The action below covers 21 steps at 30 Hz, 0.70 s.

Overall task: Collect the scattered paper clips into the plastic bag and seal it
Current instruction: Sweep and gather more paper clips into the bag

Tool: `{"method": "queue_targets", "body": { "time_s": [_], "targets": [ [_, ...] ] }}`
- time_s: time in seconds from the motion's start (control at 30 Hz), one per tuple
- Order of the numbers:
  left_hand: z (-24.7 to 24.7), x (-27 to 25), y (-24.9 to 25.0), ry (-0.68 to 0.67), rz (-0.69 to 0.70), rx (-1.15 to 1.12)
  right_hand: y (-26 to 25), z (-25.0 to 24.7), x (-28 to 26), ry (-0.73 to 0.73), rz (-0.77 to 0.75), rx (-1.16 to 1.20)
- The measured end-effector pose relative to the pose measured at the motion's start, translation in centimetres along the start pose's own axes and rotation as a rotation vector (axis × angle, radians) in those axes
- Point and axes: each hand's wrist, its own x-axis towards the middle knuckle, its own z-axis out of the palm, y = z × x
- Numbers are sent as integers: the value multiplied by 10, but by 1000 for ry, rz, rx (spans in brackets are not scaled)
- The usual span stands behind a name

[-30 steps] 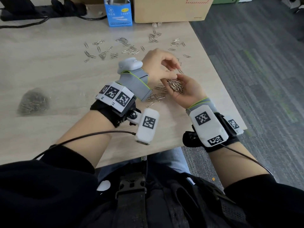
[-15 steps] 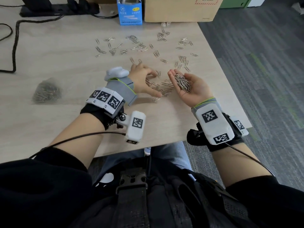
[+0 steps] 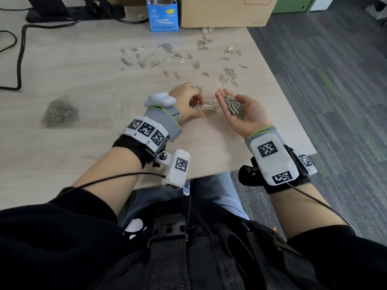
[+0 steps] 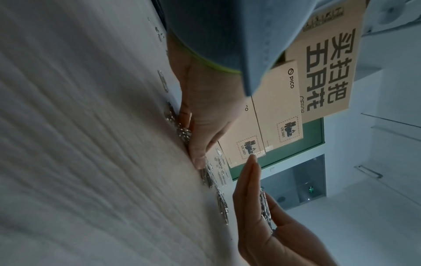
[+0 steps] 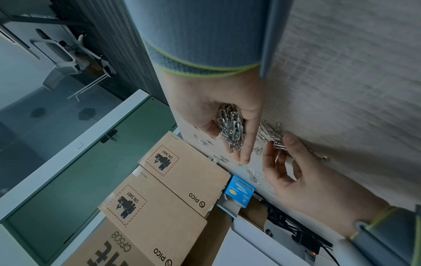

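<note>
Head view: pale wood-grain table (image 3: 62, 155) beside grey carpet (image 3: 335, 80); one cardboard box (image 3: 226, 11) and one blue carton (image 3: 164, 15) at far edge. One plastic bag (image 3: 59, 114), partly filled with clips, lying flat well left of both hands. Paper clips (image 3: 171, 56) scattered across far half, too many to count. Right hand (image 3: 245, 114) palm-up, fingers gently cupped round a heap of clips (image 3: 233, 105). Left hand (image 3: 186, 103) palm-down, fingers curled, thumb and fingertips pinching at a small pile (image 3: 206, 107) on the table.
</note>
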Motion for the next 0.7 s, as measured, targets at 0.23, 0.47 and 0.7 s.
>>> {"method": "queue_targets", "body": {
  "time_s": [0.23,0.47,0.7],
  "targets": [
    [0,8,6,-8,-4,98,-1,-2,1,6,2,8],
    [-2,16,3,-71,-23,109,-1,-1,3,15,0,5],
    [-10,21,-4,-77,25,38,0,5,8,25,9,11]
  ]
}}
